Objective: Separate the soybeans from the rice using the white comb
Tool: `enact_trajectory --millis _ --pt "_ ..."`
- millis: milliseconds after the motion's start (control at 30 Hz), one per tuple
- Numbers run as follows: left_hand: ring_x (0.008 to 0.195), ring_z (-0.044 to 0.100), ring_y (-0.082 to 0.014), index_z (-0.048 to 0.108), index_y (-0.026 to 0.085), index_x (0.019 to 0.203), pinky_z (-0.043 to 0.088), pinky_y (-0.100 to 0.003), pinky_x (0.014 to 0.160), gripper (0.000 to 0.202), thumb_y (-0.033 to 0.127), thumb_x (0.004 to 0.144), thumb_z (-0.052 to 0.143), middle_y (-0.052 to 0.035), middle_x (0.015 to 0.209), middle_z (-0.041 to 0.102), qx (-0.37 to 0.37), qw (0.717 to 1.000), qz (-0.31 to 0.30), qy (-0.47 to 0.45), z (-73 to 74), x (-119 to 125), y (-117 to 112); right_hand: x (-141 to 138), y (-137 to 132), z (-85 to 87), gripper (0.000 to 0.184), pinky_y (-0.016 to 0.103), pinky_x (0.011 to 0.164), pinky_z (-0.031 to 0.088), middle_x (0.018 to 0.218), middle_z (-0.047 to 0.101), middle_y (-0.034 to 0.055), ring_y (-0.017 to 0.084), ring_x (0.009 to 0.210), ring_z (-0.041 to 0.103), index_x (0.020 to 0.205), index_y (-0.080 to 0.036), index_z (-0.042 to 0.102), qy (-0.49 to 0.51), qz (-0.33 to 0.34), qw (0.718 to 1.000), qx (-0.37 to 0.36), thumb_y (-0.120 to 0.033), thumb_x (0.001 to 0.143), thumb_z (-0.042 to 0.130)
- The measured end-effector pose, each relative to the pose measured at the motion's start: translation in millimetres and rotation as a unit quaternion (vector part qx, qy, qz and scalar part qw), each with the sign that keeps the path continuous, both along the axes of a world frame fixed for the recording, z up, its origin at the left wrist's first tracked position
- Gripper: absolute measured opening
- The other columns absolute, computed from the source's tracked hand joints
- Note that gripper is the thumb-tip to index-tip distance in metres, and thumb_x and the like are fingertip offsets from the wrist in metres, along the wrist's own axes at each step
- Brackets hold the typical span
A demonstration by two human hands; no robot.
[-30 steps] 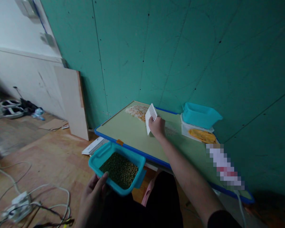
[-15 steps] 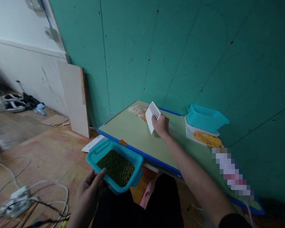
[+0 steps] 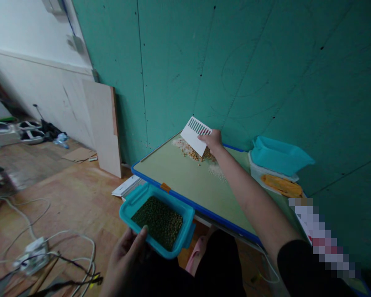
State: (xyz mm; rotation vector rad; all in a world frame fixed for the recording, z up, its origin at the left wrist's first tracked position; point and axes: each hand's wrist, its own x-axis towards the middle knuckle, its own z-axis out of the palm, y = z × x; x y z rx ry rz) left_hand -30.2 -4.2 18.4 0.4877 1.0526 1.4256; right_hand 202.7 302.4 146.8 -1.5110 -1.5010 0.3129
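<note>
My left hand (image 3: 128, 258) grips the near edge of a teal tray (image 3: 127, 207) filled with green beans (image 3: 158, 222), held just below the table's front edge. My right hand (image 3: 214, 142) reaches to the far side of the green table (image 3: 185, 179) and pinches a white slotted scraper card (image 3: 194, 134), tilted over a pile of yellow and pale grains (image 3: 194, 153). A small patch of pale grains (image 3: 217, 170) lies beside my forearm.
At the right of the table a teal tub (image 3: 280, 154) sits on a white container with a yellow item (image 3: 281, 185). A teal wall stands behind. On the wooden floor at left lie a power strip with cables (image 3: 34, 255), a leaning board (image 3: 103, 128) and a white panel (image 3: 125, 186).
My right hand moved the scraper card farther back and up over the grain pile, tilting it flatter. The tray of green beans stayed in my left hand, shifting slightly right.
</note>
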Motion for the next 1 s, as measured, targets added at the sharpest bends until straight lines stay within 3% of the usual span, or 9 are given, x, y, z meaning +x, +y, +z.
enact_trajectory --millis 167,300,467,600,833,1000 --pt "0.068 0.069 -0.0189 0.076 0.023 0.097 0.055 -0.027 0.061 0.034 0.038 0.069 0.087 -0.0028 0.086 0.078 -0.010 1.000 0.013 -0.011 -2.4 0 1 -20 17 1.1 0.030 0.029 0.062 0.051 0.075 0.072 0.0102 0.025 0.076 0.070 0.090 -0.007 0.074 0.015 0.028 0.999 -0.019 -0.012 0.061 0.067" --pt "0.062 0.065 -0.0170 0.076 0.022 0.097 0.054 -0.025 0.057 0.033 0.039 0.071 0.085 -0.0021 0.082 0.076 -0.006 0.999 0.032 0.019 -6.5 -9 1 -26 21 -0.8 0.031 0.028 0.064 0.051 0.076 0.072 0.0081 0.024 0.076 0.069 0.091 -0.008 0.075 0.009 0.051 0.998 -0.027 -0.013 0.061 0.068" --pt "0.063 0.062 -0.0159 0.076 0.020 0.097 0.053 -0.024 0.056 0.033 0.039 0.071 0.084 -0.0023 0.080 0.073 0.000 0.999 0.013 0.050 -13.7 -18 2 -13 31 1.0 0.029 0.025 0.065 0.047 0.080 0.074 0.0075 0.019 0.073 0.066 0.088 -0.007 0.076 -0.057 0.092 0.994 -0.026 -0.017 0.060 0.075" --pt "0.057 0.059 -0.0140 0.077 0.021 0.098 0.049 -0.023 0.051 0.034 0.039 0.071 0.084 -0.0013 0.075 0.072 -0.006 1.000 0.001 0.030 -16.0 -13 2 -1 38 -4.3 0.035 0.022 0.064 0.044 0.084 0.075 0.0084 0.015 0.071 0.063 0.094 -0.006 0.076 -0.056 0.099 0.993 -0.038 -0.019 0.062 0.076" --pt "0.061 0.064 -0.0160 0.078 0.023 0.102 0.051 -0.023 0.054 0.038 0.036 0.067 0.087 -0.0018 0.083 0.076 -0.012 0.999 0.033 0.002 -7.2 -6 2 5 43 -22.9 0.035 0.021 0.061 0.042 0.085 0.076 0.0096 0.014 0.067 0.062 0.095 -0.005 0.076 -0.036 0.106 0.992 -0.057 -0.019 0.063 0.077" --pt "0.061 0.065 -0.0177 0.077 0.021 0.096 0.051 -0.025 0.053 0.036 0.038 0.066 0.087 -0.0026 0.080 0.076 -0.019 0.999 0.035 0.020 -1.9 -3 2 8 41 -23.0 0.033 0.023 0.064 0.045 0.085 0.077 0.0086 0.014 0.068 0.064 0.094 -0.006 0.077 -0.021 0.130 0.989 -0.069 -0.016 0.062 0.078"
